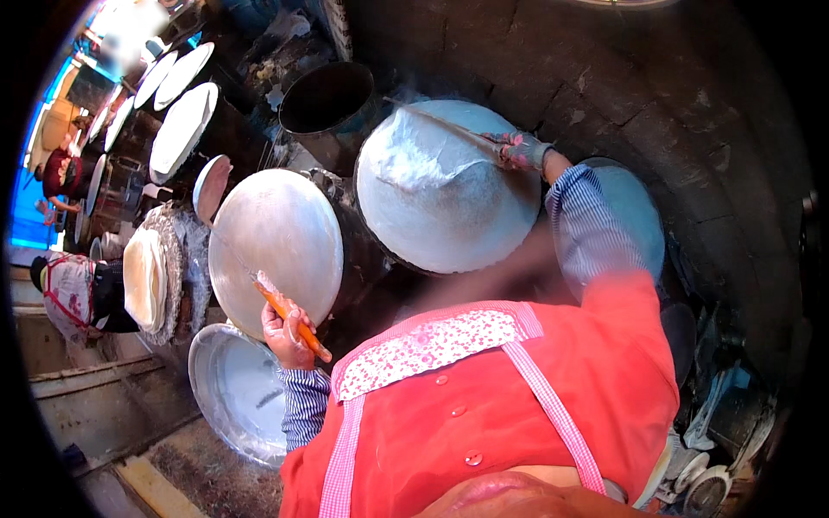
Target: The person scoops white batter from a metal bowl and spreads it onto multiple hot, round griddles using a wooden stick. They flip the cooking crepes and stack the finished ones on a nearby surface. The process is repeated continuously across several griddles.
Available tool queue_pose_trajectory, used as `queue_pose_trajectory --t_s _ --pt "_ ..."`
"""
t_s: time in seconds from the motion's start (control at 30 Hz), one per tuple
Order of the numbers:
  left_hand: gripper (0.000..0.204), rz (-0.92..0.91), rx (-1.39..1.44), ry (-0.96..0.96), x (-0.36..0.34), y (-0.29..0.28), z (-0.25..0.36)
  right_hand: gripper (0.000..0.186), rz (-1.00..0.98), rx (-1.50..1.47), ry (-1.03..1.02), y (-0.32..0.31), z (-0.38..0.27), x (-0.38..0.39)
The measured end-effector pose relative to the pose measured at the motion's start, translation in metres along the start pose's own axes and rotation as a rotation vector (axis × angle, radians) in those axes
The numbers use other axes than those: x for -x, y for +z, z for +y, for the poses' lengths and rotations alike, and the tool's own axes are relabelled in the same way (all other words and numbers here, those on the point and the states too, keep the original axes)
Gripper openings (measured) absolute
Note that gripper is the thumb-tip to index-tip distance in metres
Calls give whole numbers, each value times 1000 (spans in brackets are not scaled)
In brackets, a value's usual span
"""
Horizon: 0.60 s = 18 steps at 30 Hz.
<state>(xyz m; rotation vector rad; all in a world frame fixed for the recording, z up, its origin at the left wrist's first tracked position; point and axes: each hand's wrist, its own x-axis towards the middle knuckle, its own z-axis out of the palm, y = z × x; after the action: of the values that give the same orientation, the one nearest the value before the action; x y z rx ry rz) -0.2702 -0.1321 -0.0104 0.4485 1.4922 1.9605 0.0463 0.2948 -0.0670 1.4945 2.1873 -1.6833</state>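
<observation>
While left hand (290, 337) grips ladle (276, 301), right hand (522, 154) holding stick (452, 129), pot (337, 129) nearby

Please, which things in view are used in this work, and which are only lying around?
Likely in use:
- ladle in the left hand
- stick in the right hand
- wrinkled white sheet by the stick
- round surface under the sheet

Apparently lying about:
- dark bucket
- clutter, lower right

head view | text: none legible | labels, brands: none | numbers, signs: none
</observation>
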Motion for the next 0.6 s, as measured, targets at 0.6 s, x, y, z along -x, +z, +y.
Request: queue_pose_trajectory --t_s 0.6 --pt "32 344 -56 81 86 36 1 42 -168 270 -67 -43 -12 -8"
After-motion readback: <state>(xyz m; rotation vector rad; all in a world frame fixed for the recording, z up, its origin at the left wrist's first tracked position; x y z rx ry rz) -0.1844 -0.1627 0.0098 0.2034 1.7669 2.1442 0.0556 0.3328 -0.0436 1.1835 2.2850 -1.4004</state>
